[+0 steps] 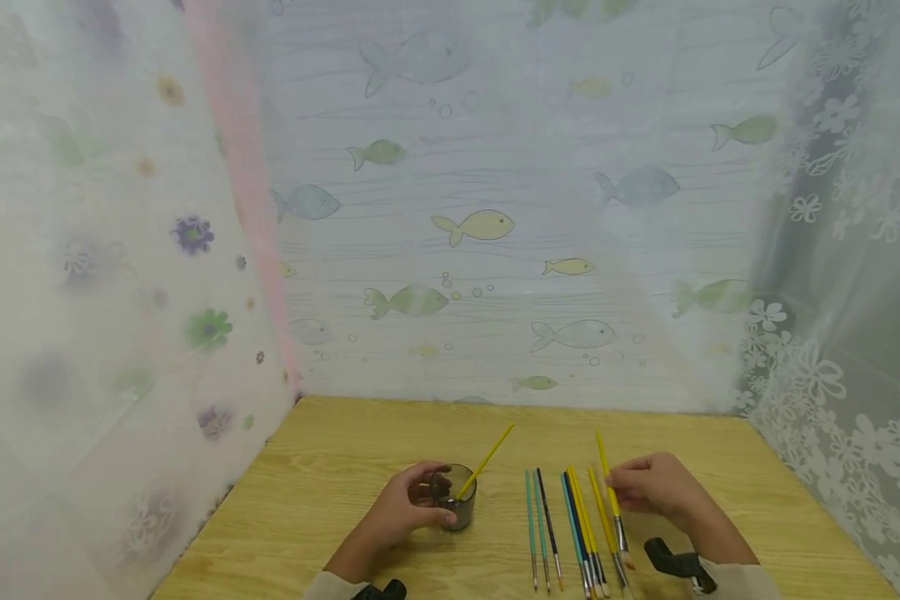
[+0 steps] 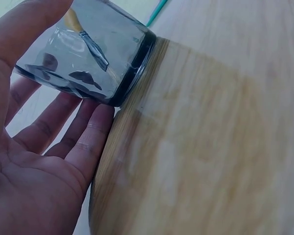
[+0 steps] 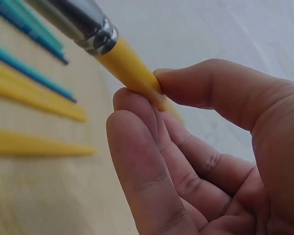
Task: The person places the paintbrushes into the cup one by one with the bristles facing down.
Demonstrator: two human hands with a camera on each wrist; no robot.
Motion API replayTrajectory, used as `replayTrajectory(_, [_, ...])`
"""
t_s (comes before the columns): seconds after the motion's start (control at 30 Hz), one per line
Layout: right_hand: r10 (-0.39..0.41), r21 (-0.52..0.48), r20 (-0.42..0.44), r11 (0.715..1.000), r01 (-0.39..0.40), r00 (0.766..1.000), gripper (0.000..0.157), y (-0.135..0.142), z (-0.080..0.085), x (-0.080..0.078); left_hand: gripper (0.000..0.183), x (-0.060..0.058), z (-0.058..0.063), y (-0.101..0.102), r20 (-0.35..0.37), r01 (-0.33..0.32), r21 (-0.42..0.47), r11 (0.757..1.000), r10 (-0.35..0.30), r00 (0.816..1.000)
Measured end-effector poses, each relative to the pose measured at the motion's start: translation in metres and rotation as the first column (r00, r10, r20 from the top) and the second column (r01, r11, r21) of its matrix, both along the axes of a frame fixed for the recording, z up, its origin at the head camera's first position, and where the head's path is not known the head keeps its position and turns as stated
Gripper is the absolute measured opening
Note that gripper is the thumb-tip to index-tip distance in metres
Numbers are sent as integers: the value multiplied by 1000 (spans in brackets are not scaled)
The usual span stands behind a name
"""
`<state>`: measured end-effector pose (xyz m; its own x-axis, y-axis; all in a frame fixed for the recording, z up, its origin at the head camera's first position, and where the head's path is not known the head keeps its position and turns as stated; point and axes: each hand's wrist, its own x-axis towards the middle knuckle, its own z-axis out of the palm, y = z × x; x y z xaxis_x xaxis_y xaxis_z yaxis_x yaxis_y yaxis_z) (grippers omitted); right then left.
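My left hand [image 1: 402,510] grips a dark see-through glass [image 1: 463,510], thumb on the near side and fingers behind. One yellow paintbrush [image 1: 495,448] leans in this glass; its bristles near the bottom show through the wall in the left wrist view. My right hand [image 1: 663,492] pinches another yellow paintbrush [image 1: 608,477] by its handle between thumb and fingers, bristles down. In the right wrist view its silver ferrule [image 3: 101,36] is close to the camera. Left of this hand, several paintbrushes [image 1: 581,521] with yellow, blue and teal handles lie side by side, bristles toward me.
Two teal brushes [image 1: 531,521] and a black-handled brush [image 1: 546,508] lie a little apart, between the glass and the other brushes. The wooden table [image 1: 375,433] ends at a fish-patterned curtain [image 1: 487,333]. Flowered sheets [image 1: 217,350] hang along both sides.
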<state>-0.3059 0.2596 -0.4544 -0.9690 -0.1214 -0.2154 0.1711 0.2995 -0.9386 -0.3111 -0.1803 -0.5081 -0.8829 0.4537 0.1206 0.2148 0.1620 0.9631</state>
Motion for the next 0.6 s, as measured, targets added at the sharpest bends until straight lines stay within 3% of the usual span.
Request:
replayTrajectory(0.2, [22,-78,-26,997,-24,999,47,-4,11,0,74,-1,0,-1,14,-8,13,1000,7,1000])
replayTrajectory(0.6, [-11,-212,-66,977,-3,998,57,-21,27,1,74,-3,-2,-2,38,8,26,1000,-9,999])
